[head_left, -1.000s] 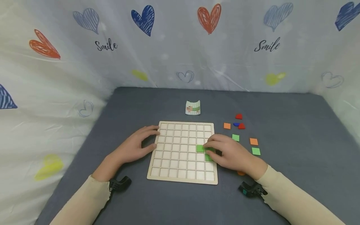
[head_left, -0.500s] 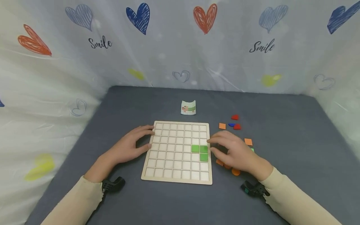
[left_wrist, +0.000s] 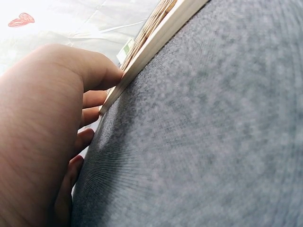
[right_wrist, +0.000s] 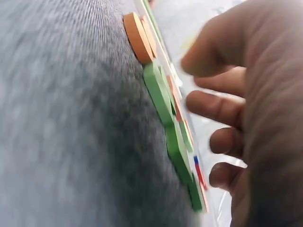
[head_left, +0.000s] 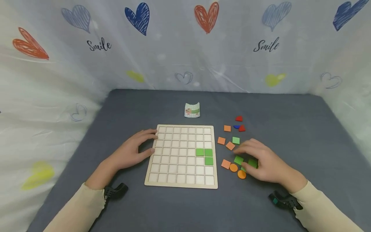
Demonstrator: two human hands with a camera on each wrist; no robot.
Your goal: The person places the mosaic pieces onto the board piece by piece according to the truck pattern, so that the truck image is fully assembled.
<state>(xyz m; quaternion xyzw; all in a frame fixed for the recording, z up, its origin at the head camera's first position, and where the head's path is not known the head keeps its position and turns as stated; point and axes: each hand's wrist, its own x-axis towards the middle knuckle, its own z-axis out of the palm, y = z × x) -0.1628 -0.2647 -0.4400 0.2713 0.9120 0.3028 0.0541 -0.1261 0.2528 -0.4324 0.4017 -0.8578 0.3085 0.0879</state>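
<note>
A wooden grid board (head_left: pixel 173 169) lies flat on the grey table, with three green square tiles (head_left: pixel 208 152) in cells near its right edge. My left hand (head_left: pixel 128 149) rests at the board's left side; in the left wrist view its thumb and fingertips touch the board's edge (left_wrist: pixel 154 46). Over loose green tiles (head_left: pixel 238 160) right of the board is my right hand (head_left: pixel 265 161), fingers loosely bent and thumb apart. The right wrist view has those green tiles (right_wrist: pixel 158 90) below the fingers, with a gap between. Part of the green group is hidden by the hand.
Orange squares (head_left: pixel 225 164) and two orange discs (head_left: pixel 242 174) lie between the board and the right hand. Red pieces (head_left: pixel 239 118) and a blue one (head_left: pixel 236 127) sit farther back. Behind the board stands a small curled picture card (head_left: pixel 192 110); a printed curtain surrounds the table.
My right hand has let go of the green tiles on the board and moved right, over the loose green tiles. The left hand has stayed at the board's edge; the head view shifted slightly.
</note>
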